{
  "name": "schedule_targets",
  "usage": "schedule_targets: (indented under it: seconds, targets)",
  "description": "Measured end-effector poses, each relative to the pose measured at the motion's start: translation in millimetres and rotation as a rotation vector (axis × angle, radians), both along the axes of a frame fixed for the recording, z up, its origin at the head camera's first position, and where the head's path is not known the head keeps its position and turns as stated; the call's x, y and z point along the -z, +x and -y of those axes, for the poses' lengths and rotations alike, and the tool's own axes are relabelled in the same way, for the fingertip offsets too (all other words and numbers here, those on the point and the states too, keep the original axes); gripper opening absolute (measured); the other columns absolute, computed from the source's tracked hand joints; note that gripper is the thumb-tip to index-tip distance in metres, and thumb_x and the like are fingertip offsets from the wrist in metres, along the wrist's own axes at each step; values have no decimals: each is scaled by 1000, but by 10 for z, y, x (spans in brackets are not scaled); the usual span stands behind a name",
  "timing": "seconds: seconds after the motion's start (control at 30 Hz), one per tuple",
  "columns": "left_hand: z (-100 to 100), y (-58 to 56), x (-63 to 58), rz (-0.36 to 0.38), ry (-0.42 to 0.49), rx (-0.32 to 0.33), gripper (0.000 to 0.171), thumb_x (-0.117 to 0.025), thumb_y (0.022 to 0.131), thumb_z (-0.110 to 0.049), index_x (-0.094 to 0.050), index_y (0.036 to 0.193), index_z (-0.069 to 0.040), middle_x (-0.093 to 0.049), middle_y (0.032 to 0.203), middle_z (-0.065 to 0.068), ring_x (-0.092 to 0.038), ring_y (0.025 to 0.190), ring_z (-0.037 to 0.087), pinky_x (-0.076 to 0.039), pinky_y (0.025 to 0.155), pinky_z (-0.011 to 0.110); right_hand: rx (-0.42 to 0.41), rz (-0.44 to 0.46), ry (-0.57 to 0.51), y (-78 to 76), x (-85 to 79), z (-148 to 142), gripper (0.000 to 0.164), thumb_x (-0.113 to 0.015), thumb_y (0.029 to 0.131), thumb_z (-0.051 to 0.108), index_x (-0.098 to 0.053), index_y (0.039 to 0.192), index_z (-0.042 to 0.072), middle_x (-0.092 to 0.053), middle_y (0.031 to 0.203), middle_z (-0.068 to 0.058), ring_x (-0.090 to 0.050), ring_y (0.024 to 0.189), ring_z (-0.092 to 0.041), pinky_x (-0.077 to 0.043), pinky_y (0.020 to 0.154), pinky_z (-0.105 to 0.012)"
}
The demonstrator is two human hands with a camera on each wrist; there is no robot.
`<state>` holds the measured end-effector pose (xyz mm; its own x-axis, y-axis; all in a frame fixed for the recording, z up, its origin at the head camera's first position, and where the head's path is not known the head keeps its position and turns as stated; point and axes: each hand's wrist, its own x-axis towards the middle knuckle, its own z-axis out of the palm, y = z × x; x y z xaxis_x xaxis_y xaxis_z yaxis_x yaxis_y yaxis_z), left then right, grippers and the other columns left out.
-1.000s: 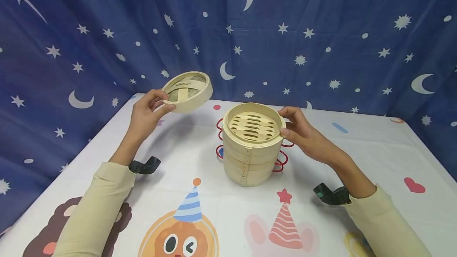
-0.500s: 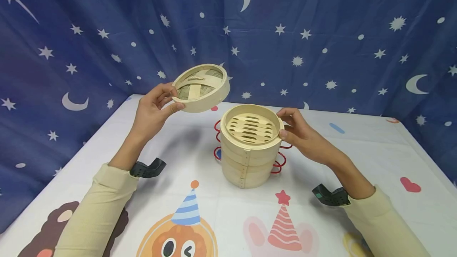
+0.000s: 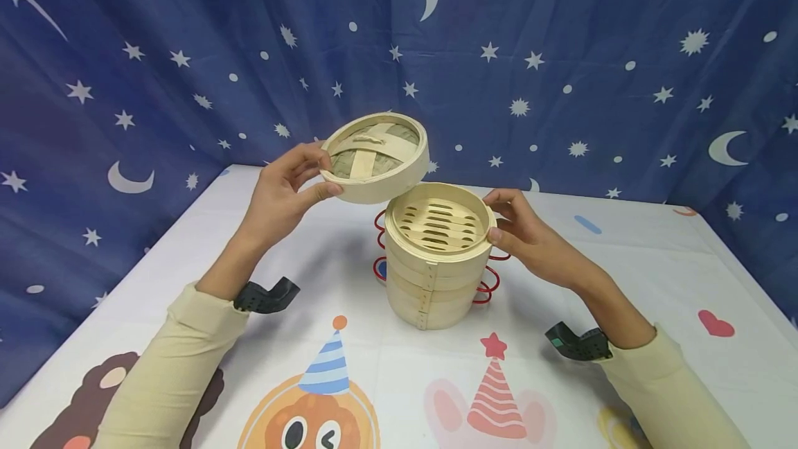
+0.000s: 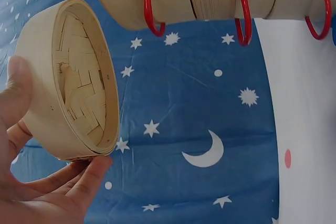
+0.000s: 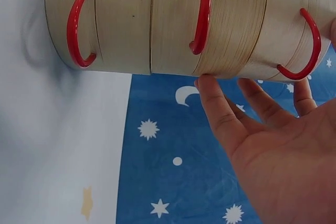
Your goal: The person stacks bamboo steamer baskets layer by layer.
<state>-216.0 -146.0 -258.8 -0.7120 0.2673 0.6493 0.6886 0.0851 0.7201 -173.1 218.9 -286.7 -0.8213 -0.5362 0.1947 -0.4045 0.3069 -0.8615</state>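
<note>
My left hand (image 3: 280, 192) pinches the rim of a round bamboo steamer lid (image 3: 377, 189), thumb on the near side and fingers on the far side. The lid is tilted in the air, and its right edge overlaps the steamer's back left rim in the head view. The stacked bamboo steamer (image 3: 430, 293) stands upright on the table, its slatted top tier uncovered. My right hand (image 3: 530, 238) holds the steamer's upper right side, thumb at the rim. In the right wrist view, fingertips (image 5: 207, 85) touch its wall near the red rings (image 5: 73, 30).
A white cloth with cartoon animals and party hats covers the table (image 3: 654, 276). Behind it hangs a blue curtain (image 3: 474, 116) with moons and stars. A black wrist camera (image 3: 268, 296) sits on the left wrist, another wrist camera (image 3: 580, 341) on the right.
My left hand has carried the lid rightward, from well left of the steamer to its back left rim. My right hand has kept its hold on the steamer, which has stayed in place.
</note>
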Motion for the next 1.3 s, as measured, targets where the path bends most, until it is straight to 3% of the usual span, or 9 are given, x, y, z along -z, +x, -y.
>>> schedule_targets:
  seconds: [0.27, 0.8, 1.3]
  targets:
    - [-105, 13, -19, -13, -34, 43, 27, -75, 80, -2, -56, 98, 6, -57, 113, 13, -47, 126, 26, -41, 101, 35, 1, -10, -7, -2, -5, -4, 42, -51, 100, 14, -26, 133, 10, -34, 139, -12, -41, 128, -36, -46, 93, -32]
    - [-178, 59, 4, -36, -110, 69, 26, -76, 79, -1, -57, 97, 2, -60, 112, 15, -40, 132, 22, -40, 102, 35, 4, -11, -19, 0, -3, -3, 43, -53, 99, 15, -27, 133, 10, -33, 142, -13, -45, 124, -34, -47, 91, -33]
    - [-282, 88, 1, 40, -145, 72, 26, -77, 79, -4, -59, 97, -4, -57, 127, 11, -43, 130, 16, -38, 104, 35, 2, -17, -16, 6, -6, -11, 43, -53, 99, 15, -27, 133, 10, -31, 143, -12, -44, 125, -34, -47, 93, -34]
